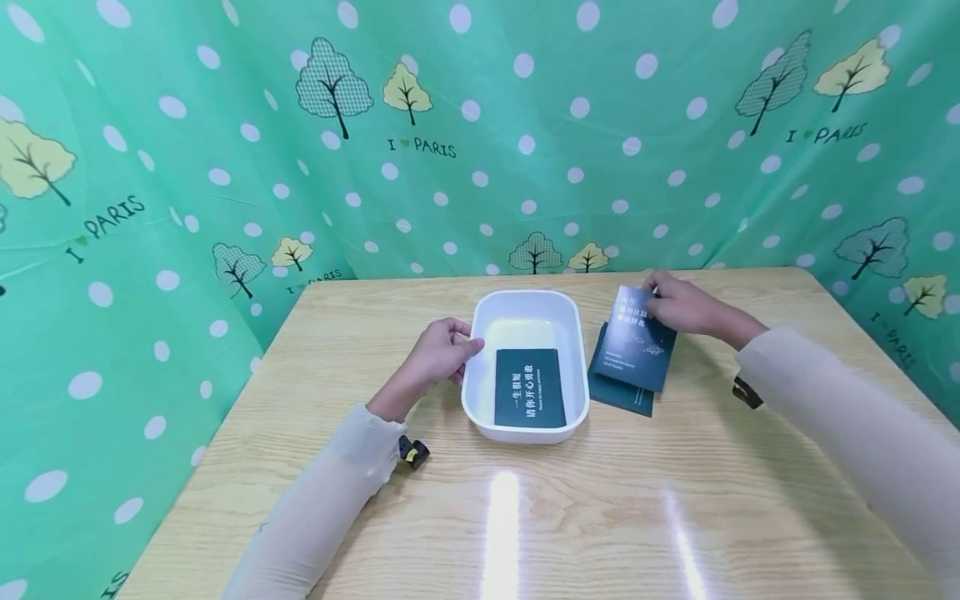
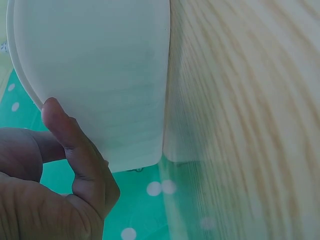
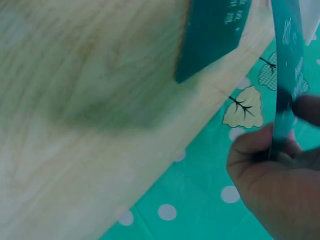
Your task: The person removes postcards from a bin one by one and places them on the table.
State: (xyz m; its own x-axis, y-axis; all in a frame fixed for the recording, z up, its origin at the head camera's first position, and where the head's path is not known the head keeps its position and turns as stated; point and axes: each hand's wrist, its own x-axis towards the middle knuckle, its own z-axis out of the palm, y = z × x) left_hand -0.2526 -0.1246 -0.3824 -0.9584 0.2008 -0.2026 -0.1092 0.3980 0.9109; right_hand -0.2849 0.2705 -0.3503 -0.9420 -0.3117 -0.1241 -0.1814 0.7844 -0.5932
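Note:
A white rectangular plastic basin (image 1: 525, 323) stands on the table, with a dark green card (image 1: 528, 388) printed in white lying flat in its front half. My left hand (image 1: 438, 354) grips the basin's left rim, thumb on top and fingers against the outer wall (image 2: 100, 75). To the right of the basin, my right hand (image 1: 684, 307) pinches another dark green card (image 1: 633, 343) by its upper right edge; the right wrist view shows it nearly edge-on, raised off the tabletop. Partly covered in the head view, a further green card (image 1: 626, 402) lies on the table beneath it.
The light wood table (image 1: 600, 508) carries bright reflections at the front. A green curtain (image 1: 480, 133) with white dots and printed trees hangs behind the table and along its left side. Dark wrist straps (image 1: 414, 452) show below the sleeves.

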